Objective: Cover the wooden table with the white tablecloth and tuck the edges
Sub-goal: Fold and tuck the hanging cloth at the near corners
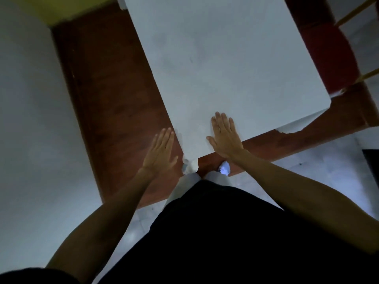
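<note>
Your white tablecloth [225, 58] covers the whole top. Its near corner [190, 165] hangs loose, so I judge tucking remains. Your right hand [224, 136] lies flat on the cloth, fingers straight. Your left hand [160, 150] is spread beside the left edge.

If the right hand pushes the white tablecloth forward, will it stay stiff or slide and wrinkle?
Probably floppy: the white tablecloth hangs in ragged folds at its near corners. It looks thin and light, so under the flat right hand it would likely slide or bunch up.
</note>
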Action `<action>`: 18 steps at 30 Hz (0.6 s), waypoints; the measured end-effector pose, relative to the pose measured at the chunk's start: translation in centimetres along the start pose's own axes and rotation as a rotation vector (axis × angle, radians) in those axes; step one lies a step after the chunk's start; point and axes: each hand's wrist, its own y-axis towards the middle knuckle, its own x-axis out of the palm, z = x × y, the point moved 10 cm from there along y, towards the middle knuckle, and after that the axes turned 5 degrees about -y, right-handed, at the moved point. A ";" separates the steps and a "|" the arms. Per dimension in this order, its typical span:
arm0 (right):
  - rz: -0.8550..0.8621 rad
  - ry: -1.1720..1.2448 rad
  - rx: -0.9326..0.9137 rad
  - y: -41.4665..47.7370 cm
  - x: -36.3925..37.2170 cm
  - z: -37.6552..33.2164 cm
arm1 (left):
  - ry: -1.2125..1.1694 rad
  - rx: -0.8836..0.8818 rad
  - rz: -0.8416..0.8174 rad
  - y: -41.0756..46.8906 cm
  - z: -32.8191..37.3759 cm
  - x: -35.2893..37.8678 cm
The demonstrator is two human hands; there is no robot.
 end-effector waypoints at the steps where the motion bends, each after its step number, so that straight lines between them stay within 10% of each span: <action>1: -0.002 -0.006 -0.022 0.1 -0.4 -0.1 | -0.016 -0.001 0.003 0.5 0.3 -0.7; 18: -0.021 0.189 0.420 -3.3 0.9 2.6 | 0.120 0.581 -0.192 7.1 6.3 -1.3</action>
